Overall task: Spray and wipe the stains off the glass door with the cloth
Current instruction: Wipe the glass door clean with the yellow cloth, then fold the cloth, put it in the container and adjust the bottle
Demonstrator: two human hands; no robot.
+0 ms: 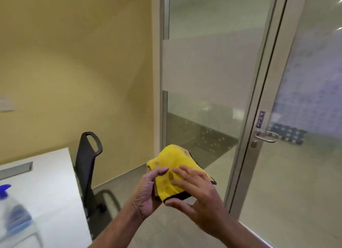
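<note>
A yellow cloth (pixel 171 166) with dark smudges and a black edge is bunched up at chest height in front of me. My left hand (pixel 148 194) grips it from the left and below. My right hand (pixel 199 194) holds it from the right, fingers spread over its front and thumb under its black edge. The glass door (pixel 303 99) stands to the right in a metal frame, with a lever handle (pixel 264 136) and a "PULL" sign. A spray bottle (pixel 11 209) with a blue nozzle stands blurred on the white desk at the lower left.
A white desk (pixel 51 183) fills the lower left, with a black chair (pixel 88 162) pushed against its far side. A fixed glass panel (pixel 207 63) with a frosted band stands left of the door. A yellow wall runs behind the desk.
</note>
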